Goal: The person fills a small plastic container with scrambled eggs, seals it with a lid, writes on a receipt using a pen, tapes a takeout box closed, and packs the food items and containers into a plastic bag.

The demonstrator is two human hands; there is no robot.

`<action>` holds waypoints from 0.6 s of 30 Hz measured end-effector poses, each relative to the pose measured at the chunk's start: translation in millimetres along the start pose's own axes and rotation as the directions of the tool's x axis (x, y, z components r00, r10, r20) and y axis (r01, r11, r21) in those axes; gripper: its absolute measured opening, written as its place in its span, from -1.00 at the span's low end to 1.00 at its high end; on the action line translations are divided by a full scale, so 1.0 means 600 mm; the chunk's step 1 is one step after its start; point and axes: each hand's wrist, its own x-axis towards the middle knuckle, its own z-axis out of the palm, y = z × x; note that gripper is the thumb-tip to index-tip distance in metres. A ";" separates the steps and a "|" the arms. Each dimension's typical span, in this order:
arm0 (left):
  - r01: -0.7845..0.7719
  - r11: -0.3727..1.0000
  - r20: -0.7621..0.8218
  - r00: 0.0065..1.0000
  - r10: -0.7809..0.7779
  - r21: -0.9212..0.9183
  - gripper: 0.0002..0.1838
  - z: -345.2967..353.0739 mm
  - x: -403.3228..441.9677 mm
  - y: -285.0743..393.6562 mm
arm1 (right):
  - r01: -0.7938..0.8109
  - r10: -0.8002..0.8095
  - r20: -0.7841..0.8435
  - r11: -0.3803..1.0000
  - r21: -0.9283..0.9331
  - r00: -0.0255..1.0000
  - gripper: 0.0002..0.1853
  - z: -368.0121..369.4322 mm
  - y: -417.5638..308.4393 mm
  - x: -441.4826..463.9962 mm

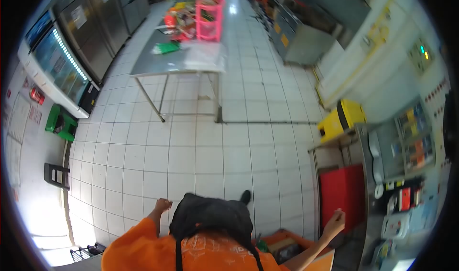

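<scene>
My left hand (163, 204) hangs low beside the black apron (210, 216), its fingers curled; whether anything is inside them is too small to tell. On the other side, my right hand (335, 223) is held out from the body, in front of a red box (342, 194) under the side counter. Its fingers are bent together, and no object can be made out in them. Orange sleeves cover my upper arms. One dark shoe (245, 197) shows on the tiled floor.
Ahead stands a steel table (148, 63) with a pink rack (209, 20) and packages. A fridge (62, 65) and green stool (61, 123) are left. At right are a yellow bin (342, 120) and steel counter (370, 199); an orange crate (287, 235) is near my right arm.
</scene>
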 end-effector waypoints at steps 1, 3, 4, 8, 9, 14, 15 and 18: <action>0.010 0.999 -0.061 0.998 -0.008 0.034 -0.68 -0.025 0.015 -0.007 | 0.030 -0.028 0.113 0.999 -0.016 0.993 -0.73 0.046 -0.067 0.004; -0.022 0.997 -0.130 0.991 0.032 0.079 -0.64 -0.103 0.049 0.000 | 0.085 -0.101 0.349 0.995 0.061 0.932 -0.78 0.138 -0.173 0.013; -0.019 0.994 -0.159 0.987 0.037 0.110 -0.62 -0.146 0.065 -0.006 | 0.053 -0.099 0.462 0.992 0.112 0.881 -0.78 0.194 -0.226 0.015; 0.044 0.987 -0.284 0.955 -0.087 -0.153 -0.60 -0.284 0.104 -0.043 | 0.072 -0.137 0.703 0.990 0.122 0.698 -0.79 0.417 -0.475 -0.015; 0.129 0.945 -0.259 0.943 -0.211 -0.301 -0.59 -0.304 0.106 -0.069 | 0.168 -0.249 0.686 0.969 0.184 0.683 -0.80 0.493 -0.533 -0.031; 0.564 0.653 0.148 0.802 -0.579 -0.506 -0.69 -0.350 0.072 -0.261 | 0.412 -0.466 0.755 0.866 0.283 0.462 -0.76 0.916 -0.891 -0.225; 0.603 0.523 0.165 0.736 -0.657 -0.602 -0.69 -0.383 0.056 -0.240 | 0.499 -0.640 0.680 0.747 0.440 0.357 -0.61 0.996 -0.964 -0.289; 0.540 0.335 0.163 0.678 -0.717 -0.772 -0.70 -0.499 0.098 -0.173 | 0.404 -0.761 0.623 0.520 0.752 -0.181 -0.66 1.140 -1.253 -0.511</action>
